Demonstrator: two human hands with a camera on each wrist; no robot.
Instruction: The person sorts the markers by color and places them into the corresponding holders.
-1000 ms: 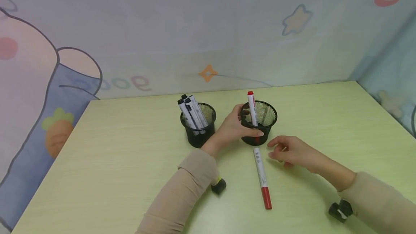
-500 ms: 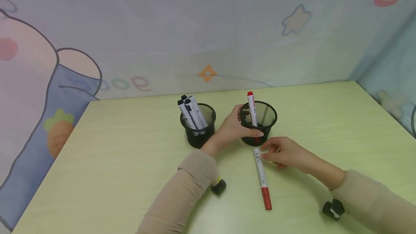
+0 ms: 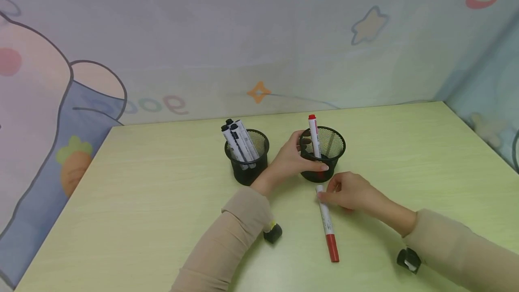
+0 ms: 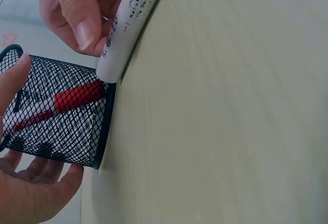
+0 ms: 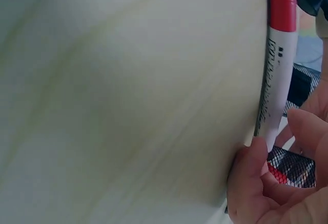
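Observation:
My left hand point(image 3: 289, 159) grips a black mesh pen cup point(image 3: 334, 148), fingers round the far side and thumb across its front. A marker with a red end point(image 3: 314, 136) stands in that cup; in the left wrist view, its red cap point(image 4: 77, 97) shows through the mesh. On the table in front of the cup lies a second marker point(image 3: 327, 222), white with a red cap towards me. My right hand point(image 3: 352, 193) is at its white end, fingers bent; in the left wrist view, a gap shows between thumb and marker point(image 4: 130, 24).
To the left stands another black mesh pen cup point(image 3: 249, 172), with several black-capped white markers point(image 3: 241, 141) leaning in it. A printed cloth point(image 3: 202, 48) hangs behind the pale table point(image 3: 142, 202). A small black camera point(image 3: 273, 232) sits at each wrist.
My right hand has moved left to the white end of the lying marker. The left hand, both cups and the markers have stayed in place.

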